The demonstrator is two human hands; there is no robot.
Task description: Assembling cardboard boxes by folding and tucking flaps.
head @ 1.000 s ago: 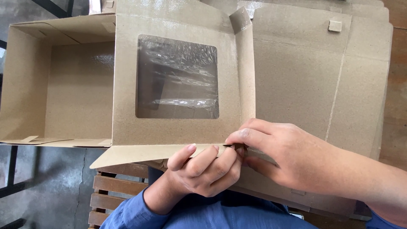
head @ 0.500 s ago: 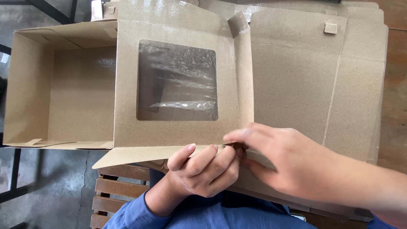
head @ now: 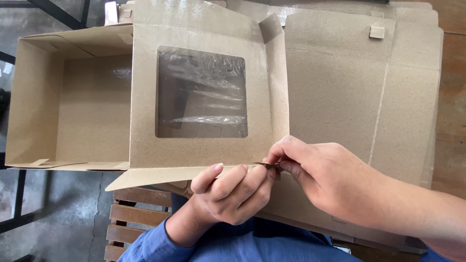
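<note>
A brown cardboard box (head: 73,106) lies open, its lid panel (head: 145,111) with a clear plastic window (head: 201,92) folded out to the right. My left hand (head: 233,194) curls under the near edge flap of the lid (head: 155,175) and grips it. My right hand (head: 325,179) pinches a small corner tab (head: 268,165) of that lid between thumb and forefinger, right beside my left fingers. Both hands touch at the lid's near right corner.
Flat unfolded cardboard blanks (head: 359,97) lie stacked under and right of the lid on a wooden table (head: 451,97). A slatted wooden bench (head: 131,218) and grey floor (head: 58,208) show below the box. A blue sleeve (head: 155,245) covers my left forearm.
The box and lid have shifted slightly right and down in view. My right fingers have closed tighter on the corner tab; my left hand stays in place.
</note>
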